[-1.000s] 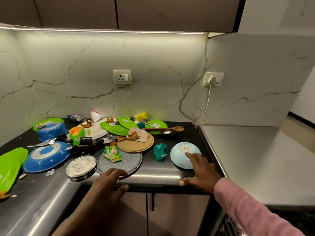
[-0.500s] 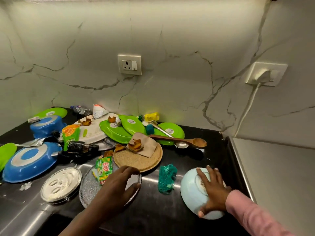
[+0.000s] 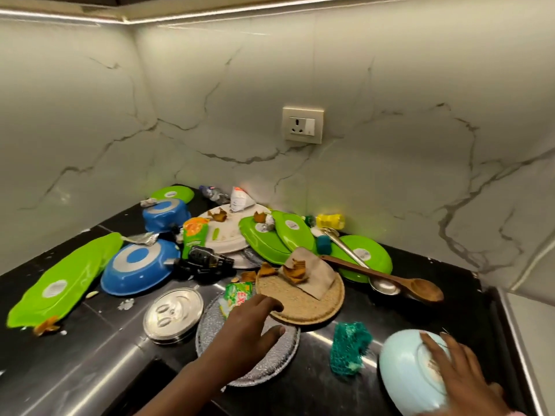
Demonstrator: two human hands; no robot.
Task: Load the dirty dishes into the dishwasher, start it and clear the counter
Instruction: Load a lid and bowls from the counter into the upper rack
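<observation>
Pale blue bowl (image 3: pixel 402 373) lies upside down at the black counter's (image 3: pixel 390 313) near right edge.

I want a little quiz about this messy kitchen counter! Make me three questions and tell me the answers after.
1. True or false: the wooden spoon lies partly across a green plate.
2. What does the right hand rest on? A) steel lid B) upturned pale blue bowl C) teal scrubber
3. Fill in: the left hand reaches over the grey ____.

Key: 1 true. 2 B. 3 plate.
</observation>
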